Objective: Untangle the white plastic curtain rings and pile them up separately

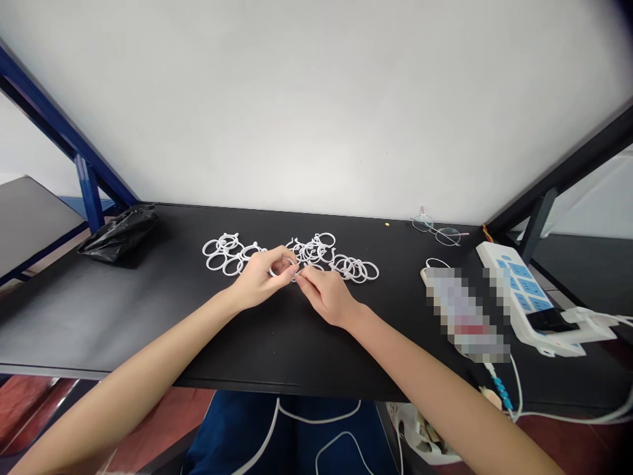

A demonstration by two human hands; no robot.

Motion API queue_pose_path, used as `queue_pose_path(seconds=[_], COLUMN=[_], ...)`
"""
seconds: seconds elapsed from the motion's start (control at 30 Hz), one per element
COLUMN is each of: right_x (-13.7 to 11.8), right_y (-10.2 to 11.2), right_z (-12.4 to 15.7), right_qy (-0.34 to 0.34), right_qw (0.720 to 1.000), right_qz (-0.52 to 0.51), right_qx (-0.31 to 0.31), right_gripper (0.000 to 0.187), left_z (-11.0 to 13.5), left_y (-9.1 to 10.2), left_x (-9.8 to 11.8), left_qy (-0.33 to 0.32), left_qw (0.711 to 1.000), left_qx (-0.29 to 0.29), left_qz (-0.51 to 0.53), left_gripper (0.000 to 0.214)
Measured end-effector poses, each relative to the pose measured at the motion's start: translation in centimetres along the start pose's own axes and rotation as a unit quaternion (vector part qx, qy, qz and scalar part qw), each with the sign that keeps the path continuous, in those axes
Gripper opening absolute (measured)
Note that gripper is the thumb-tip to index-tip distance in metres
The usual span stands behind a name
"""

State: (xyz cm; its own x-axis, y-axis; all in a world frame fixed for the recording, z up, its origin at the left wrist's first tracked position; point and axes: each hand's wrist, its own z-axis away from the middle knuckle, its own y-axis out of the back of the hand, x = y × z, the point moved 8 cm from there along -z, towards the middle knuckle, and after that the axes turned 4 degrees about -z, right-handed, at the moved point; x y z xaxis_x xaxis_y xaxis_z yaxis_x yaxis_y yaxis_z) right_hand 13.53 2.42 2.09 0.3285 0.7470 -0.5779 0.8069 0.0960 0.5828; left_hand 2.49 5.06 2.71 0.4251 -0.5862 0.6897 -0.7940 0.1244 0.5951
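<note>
A white plastic ring, like a curtain ring (293,279), is held between my two hands above the middle of the black table. My left hand (263,277) is closed on it, fingers curled around its left side. Thumb and fingers of my right hand (327,294) pinch at its right side; the exact spot is partly hidden by the fingertips. Several similar rings lie in a loose group on the left (228,253). Another jumbled group (312,251) lies just behind my hands, and overlapping rings (354,268) lie to the right. Some rings have small knobs.
A black plastic bag (121,232) lies at the far left. Wire-framed glasses (448,237) rest near the white wall. On the right are a blurred-out phone (462,313) with a cable and a white power strip (524,290) with plugs. White cables hang over my lap.
</note>
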Motion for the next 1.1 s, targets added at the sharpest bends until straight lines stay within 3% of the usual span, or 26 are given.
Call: queue_pose_path(seconds=[0.13, 0.23, 0.33, 0.43, 0.63, 0.83, 1.1], right_x=[0.6, 1.5, 2.2, 2.7, 2.9, 3.3, 3.3], right_y=[0.0, 0.0, -0.2, -0.5, -0.8, -1.1, -1.1], right_z=[0.0, 0.1, 0.2, 0.3, 0.2, 0.3, 0.3], right_qy=[-0.034, -0.076, -0.101, -0.107, -0.103, -0.126, -0.129], right_qw=[0.999, 0.997, 0.995, 0.994, 0.994, 0.991, 0.991], right_qz=[-0.015, -0.014, -0.009, 0.006, 0.027, 0.022, 0.009], right_qx=[0.012, 0.017, 0.004, -0.010, -0.027, -0.045, -0.032], right_gripper=[0.026, 0.017, 0.015, 0.013, 0.009, 0.019, 0.028], left_z=[-0.1, -0.2, -0.2, -0.1, -0.1, -0.2, -0.2], left_y=[1.3, 3.4, 7.3, 8.8, 7.2, 6.3, 6.0], left_x=[0.4, -0.6, -2.9, -4.9, -6.0, -6.4, -6.6], left_qy=[-0.044, -0.054, 0.028, 0.100, 0.139, 0.161, 0.117], left_qw=[0.989, 0.947, 0.910, 0.892, 0.897, 0.903, 0.917], left_qx=[0.013, 0.017, 0.078, 0.052, -0.028, -0.044, -0.048], left_qz=[-0.139, -0.315, -0.407, -0.437, -0.419, -0.395, -0.378], left_gripper=[0.023, 0.032, 0.033, 0.027, 0.020, 0.018, 0.014])
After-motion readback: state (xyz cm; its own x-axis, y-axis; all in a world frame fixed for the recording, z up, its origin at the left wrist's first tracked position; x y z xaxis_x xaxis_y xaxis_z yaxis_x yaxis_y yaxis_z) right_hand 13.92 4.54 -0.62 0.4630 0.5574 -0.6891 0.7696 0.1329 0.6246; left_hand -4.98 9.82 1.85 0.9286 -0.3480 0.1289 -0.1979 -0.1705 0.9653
